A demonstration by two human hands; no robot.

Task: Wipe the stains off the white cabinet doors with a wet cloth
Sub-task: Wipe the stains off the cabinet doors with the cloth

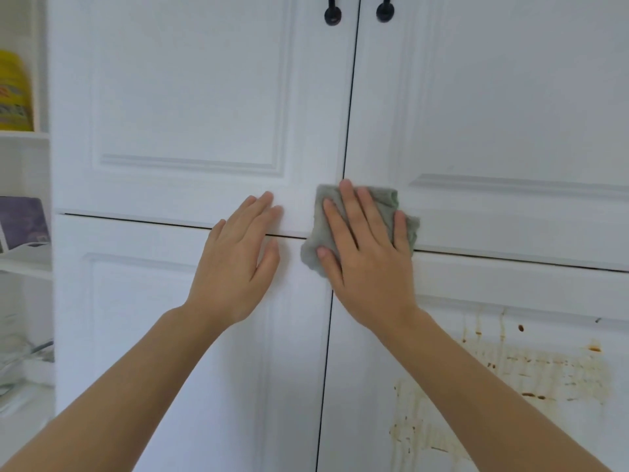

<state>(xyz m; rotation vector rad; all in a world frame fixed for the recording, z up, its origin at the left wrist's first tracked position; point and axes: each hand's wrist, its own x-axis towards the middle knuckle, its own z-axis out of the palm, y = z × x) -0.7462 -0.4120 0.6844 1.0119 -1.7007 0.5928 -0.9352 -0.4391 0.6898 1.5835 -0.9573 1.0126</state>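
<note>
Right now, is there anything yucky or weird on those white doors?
Yes. Brownish-yellow stains drip and smear across the lower right door, well below the cloth under the right hand. The other doors look clean.

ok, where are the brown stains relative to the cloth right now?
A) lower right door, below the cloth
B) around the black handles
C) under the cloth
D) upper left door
A: the brown stains streak the lower right door, well below the cloth pressed by the right hand.
</note>
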